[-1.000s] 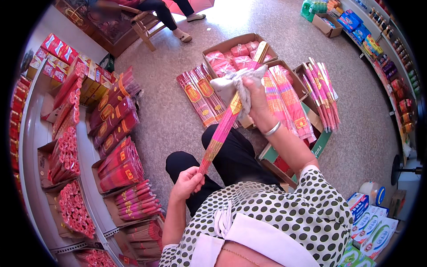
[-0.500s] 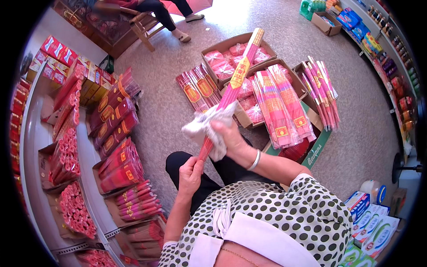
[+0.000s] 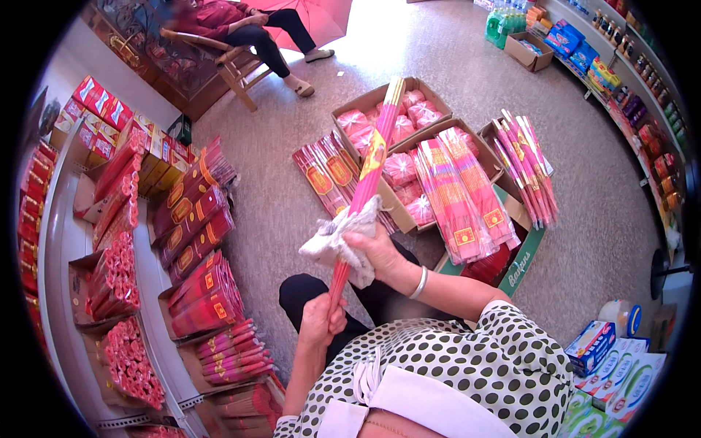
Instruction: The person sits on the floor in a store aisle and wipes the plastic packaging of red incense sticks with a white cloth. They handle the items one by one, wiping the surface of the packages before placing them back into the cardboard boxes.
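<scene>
A long pink pack of incense sticks point(image 3: 374, 157) with a yellow label slants up and away from me over the boxes. Its lower red end is gripped in my closed left hand point(image 3: 321, 320). A crumpled white cloth point(image 3: 330, 243) is wrapped around the pack higher up. My right hand point(image 3: 376, 252), with a bracelet at the wrist, closes on that cloth and presses it against the pack. Behind them, open cartons point(image 3: 398, 213) hold round pink packages point(image 3: 400, 168), and flat pink incense packs point(image 3: 456, 197) lie across the cartons.
Shelves point(image 3: 150, 281) of red and pink incense bundles rise close on my left. Purple-pink packs point(image 3: 522, 168) lean in a right-hand box, and dark red packs point(image 3: 328, 171) lie left of the cartons. Another person point(image 3: 259, 29) sits on a wooden chair point(image 3: 234, 69). Shelves of goods point(image 3: 635, 109) line the right.
The pack has swung to a steeper angle and its label has turned. My left hand sits slightly lower on it. The view has tilted up, showing more of the seated person.
</scene>
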